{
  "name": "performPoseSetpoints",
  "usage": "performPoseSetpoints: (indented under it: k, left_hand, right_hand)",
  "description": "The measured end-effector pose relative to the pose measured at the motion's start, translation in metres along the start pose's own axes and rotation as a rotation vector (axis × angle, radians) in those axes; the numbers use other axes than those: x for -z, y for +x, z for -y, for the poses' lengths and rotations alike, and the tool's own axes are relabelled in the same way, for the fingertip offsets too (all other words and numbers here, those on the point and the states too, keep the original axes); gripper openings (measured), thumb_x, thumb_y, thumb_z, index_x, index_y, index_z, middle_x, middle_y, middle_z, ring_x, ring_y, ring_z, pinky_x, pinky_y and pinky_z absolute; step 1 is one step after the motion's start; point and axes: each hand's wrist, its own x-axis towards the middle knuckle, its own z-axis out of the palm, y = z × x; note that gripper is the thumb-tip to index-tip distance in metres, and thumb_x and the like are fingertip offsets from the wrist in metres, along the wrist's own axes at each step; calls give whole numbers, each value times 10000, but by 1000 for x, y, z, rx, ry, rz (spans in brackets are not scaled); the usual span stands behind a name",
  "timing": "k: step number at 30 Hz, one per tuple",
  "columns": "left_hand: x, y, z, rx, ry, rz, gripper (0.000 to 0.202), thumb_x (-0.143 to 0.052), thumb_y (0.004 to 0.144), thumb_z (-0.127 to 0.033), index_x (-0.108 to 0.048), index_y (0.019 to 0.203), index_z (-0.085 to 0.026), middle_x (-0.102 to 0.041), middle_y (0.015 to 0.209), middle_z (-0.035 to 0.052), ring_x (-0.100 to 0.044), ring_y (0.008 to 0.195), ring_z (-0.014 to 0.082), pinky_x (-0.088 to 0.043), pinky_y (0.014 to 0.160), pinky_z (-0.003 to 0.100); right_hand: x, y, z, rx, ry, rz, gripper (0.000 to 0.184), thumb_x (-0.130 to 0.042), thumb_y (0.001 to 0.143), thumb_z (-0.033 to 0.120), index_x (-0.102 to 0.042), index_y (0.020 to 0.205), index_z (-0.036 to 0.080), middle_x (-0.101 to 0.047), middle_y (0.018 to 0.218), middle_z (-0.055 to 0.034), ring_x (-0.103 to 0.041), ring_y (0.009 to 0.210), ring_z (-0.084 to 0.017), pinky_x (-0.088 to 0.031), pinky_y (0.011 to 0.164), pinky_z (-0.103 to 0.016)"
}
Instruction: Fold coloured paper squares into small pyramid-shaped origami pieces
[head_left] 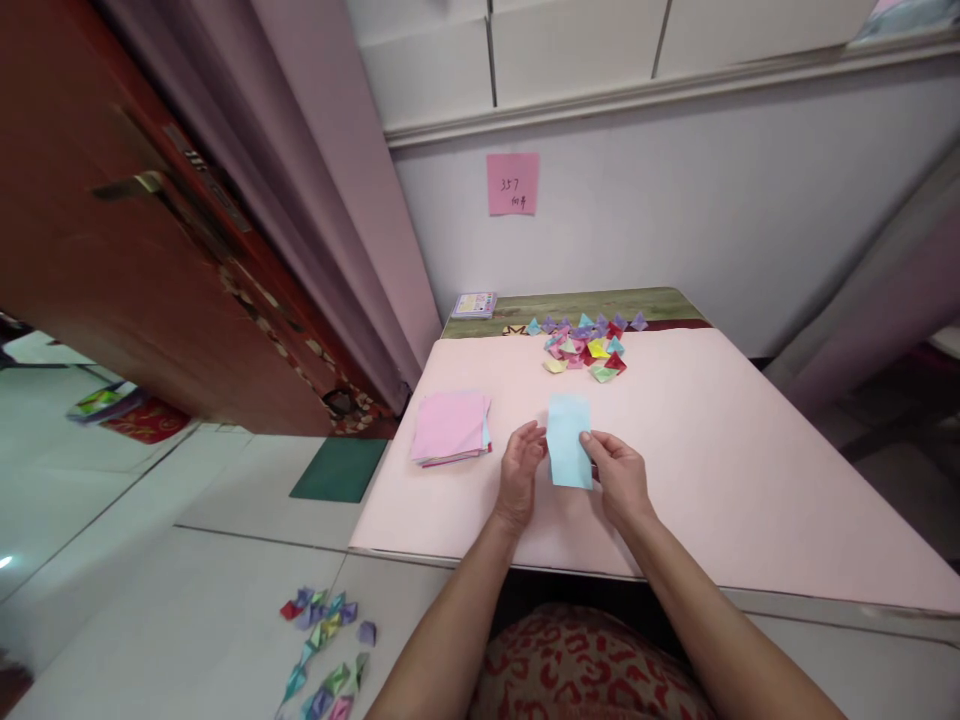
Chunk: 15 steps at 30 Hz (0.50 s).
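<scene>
A light blue sheet of paper (570,440), folded into a narrow upright rectangle, is held above the pink-covered table. My right hand (619,475) pinches its right edge, thumb in front and fingers behind. At its left edge my left hand (521,465) is loosely curled with the fingers apart; the fingertips come close to the paper, and whether they touch it is hard to see. To the left lies a stack of square paper (450,427), pink on top with other colours beneath. Beyond my hands sits a heap of small folded paper shapes (589,350) in several colours.
A small printed pad (474,305) rests at the table's far left corner. More folded paper shapes (322,640) are scattered on the floor at left. A pink note (513,184) is stuck to the wall; a red-brown door (150,220) and purple curtain (322,180) stand left.
</scene>
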Motion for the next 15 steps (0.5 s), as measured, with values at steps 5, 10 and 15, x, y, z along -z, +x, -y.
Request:
performPoseSetpoints:
  k: [5, 10, 15]
  left_hand:
    - [-1, -3, 1, 163, 12, 67, 608, -736, 712, -595, -629, 1101, -140, -735, 894, 98, -689, 750, 210, -524, 680, 313]
    - [-2, -4, 1, 172, 101, 36, 452, -858, 614, -412, -646, 904, -139, -743, 795, 58, -659, 631, 158, -518, 645, 280]
    - [-1, -4, 2, 174, 199, 82, 371, -834, 651, -408, -646, 819, -136, -692, 660, 8, -582, 531, 108, -452, 553, 223]
  right_hand:
    - [-5, -3, -6, 0, 64, 36, 386, -847, 601, 472, -713, 809, 176, -723, 697, -32, -619, 594, -171, -507, 559, -285]
    - [4, 2, -5, -19, 41, 198, 401, -836, 626, 490, -702, 837, 176, -706, 696, -26, -619, 607, -173, -511, 593, -294]
    - [19, 24, -3, 55, -86, 223, 371, -822, 657, 482, -681, 748, 152, -633, 607, 5, -514, 511, -110, -416, 477, -229]
